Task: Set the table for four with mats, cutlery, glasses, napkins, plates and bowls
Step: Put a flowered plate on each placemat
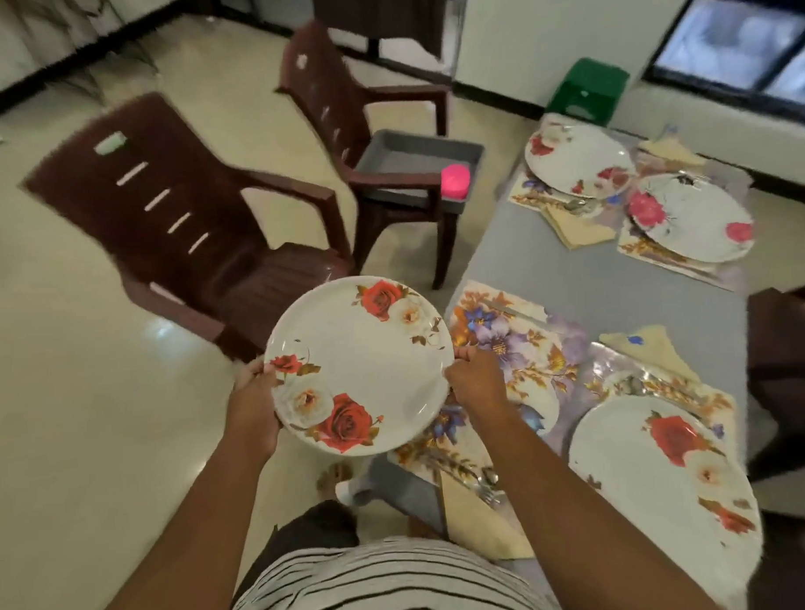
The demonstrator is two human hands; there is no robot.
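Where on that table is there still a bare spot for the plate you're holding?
The near-left floral mat, beside the right hand, has no plate yet. A bare grey strip of table runs between the near and far mats. The other three mats are crowded with plates, napkins and cutlery.

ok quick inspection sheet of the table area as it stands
surface: grey table, four floral mats, near-left mat bare
job's things: three plates laid; fourth plate held level beside the table; napkins and cutlery by the mats; glasses and bowls not seen
clutter: grey tray with a pink object on a chair
grippers: left hand and right hand grip the held plate's rim
cables: nothing seen
surroundings: brown chairs, green stool, window
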